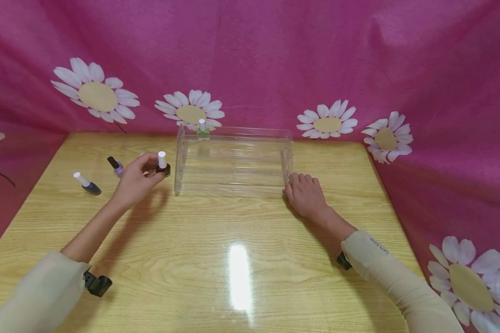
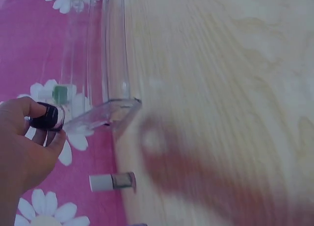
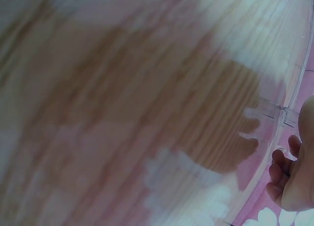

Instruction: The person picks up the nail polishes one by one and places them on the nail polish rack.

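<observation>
My left hand point(image 1: 135, 178) pinches a dark nail polish bottle point(image 1: 163, 170) with a white cap, held upright just left of a clear plastic rack point(image 1: 233, 188). In the left wrist view, thumb and fingers grip the dark bottle point(image 2: 46, 116) near the rack's end panel point(image 2: 105, 115). A green nail polish bottle point(image 1: 203, 133) with a white cap stands on the rack's top tier at the left. My right hand point(image 1: 306, 196) rests beside the rack's front right corner, its fingers point(image 3: 278, 174) loosely bent in the right wrist view and not visibly wrapped round the panel.
Left of the rack, a navy bottle point(image 1: 90, 188) with a white cap and a lilac bottle point(image 1: 118, 170) with a black cap are on the wooden table point(image 1: 183, 268). Another white-capped bottle point(image 2: 112, 182) shows in the left wrist view. A pink daisy-print cloth point(image 1: 250, 64) hangs behind.
</observation>
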`<control>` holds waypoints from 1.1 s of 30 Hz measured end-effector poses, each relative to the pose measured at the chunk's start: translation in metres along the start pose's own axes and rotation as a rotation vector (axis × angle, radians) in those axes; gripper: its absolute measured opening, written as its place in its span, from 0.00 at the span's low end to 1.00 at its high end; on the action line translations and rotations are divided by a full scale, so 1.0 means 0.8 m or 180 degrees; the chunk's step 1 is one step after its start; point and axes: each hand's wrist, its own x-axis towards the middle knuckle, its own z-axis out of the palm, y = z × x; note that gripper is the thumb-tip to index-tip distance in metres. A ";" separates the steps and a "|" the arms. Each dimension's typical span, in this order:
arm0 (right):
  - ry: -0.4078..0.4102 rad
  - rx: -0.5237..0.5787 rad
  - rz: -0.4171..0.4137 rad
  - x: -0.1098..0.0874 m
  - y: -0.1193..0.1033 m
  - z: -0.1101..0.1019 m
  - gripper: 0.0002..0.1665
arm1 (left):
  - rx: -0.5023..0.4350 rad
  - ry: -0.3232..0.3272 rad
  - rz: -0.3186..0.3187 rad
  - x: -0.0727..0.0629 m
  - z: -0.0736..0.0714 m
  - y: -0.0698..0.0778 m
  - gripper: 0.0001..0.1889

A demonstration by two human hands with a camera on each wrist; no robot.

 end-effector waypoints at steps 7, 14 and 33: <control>-0.0029 0.0017 0.0006 0.000 -0.001 -0.001 0.20 | 0.0028 0.0009 0.0022 0.021 0.016 0.017 0.17; 0.0040 0.0034 0.0007 0.000 -0.003 -0.003 0.19 | -0.0167 -0.0141 0.0062 0.044 0.034 0.033 0.21; -0.0078 0.0022 0.0066 0.000 -0.005 -0.005 0.19 | -0.0326 -0.0418 0.0473 0.118 0.096 0.067 0.24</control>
